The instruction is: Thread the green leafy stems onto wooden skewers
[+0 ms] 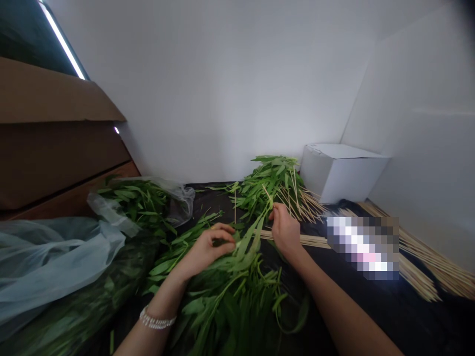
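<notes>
Left hand has a half-curled grip: a gap shows between its thumb and fingers, and their tips come close to the leaves, but I cannot tell whether they pinch one. Right hand has its grip closed, with thumb and fingers pinching a leafy green stem near its upper end; the stem slopes down to the left, between both hands.

At the far left stands a brown cardboard box. Before it lies a translucent plastic bag, and just to the right of this, a clear bag is open around a bunch of greens. Around the left wrist there is a beaded bracelet. Below the two hands spreads a loose heap of long narrow leaves. Behind the right hand, a leafy pile lies near the white wall, with thin wooden sticks slanting out of its right side. Next comes a white box. At the far right, many more sticks lie on a black sheet, beside a pixelated patch.
</notes>
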Available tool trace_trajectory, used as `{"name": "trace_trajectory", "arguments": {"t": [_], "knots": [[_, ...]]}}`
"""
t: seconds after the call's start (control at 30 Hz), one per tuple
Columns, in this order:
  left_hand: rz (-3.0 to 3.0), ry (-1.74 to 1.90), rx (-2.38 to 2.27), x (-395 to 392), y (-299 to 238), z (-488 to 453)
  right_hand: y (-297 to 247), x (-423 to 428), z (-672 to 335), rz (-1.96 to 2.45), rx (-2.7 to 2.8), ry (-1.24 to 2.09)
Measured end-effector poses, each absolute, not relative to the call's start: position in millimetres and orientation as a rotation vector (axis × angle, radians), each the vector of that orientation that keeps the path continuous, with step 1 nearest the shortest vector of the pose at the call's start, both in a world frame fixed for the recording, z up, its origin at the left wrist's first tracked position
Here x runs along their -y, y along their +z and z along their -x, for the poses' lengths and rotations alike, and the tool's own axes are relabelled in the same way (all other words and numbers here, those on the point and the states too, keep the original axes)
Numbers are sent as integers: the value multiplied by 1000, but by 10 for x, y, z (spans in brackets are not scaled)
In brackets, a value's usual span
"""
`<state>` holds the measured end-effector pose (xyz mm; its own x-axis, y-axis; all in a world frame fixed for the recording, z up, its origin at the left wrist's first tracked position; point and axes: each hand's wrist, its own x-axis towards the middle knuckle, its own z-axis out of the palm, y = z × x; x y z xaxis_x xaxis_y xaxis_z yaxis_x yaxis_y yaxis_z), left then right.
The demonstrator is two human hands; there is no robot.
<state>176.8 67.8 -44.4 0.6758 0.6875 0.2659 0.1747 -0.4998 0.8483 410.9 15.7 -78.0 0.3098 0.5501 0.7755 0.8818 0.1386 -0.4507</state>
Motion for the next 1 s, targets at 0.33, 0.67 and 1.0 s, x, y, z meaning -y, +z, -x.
{"name": "trace_trajectory", "arguments": {"t": [0.33, 0.67, 1.0], "knots": [[-1122, 1237, -724, -852, -475, -1725, -832, -159, -3995, 1397, 1544, -506], [-1077, 1249, -813, -853, -549, -1789, -931, -146, -3809, 1320, 1910, -656], [-1143, 1263, -863, -850, -621, -1803, -950, -124, -3768, 1453, 1984, -598]]}}
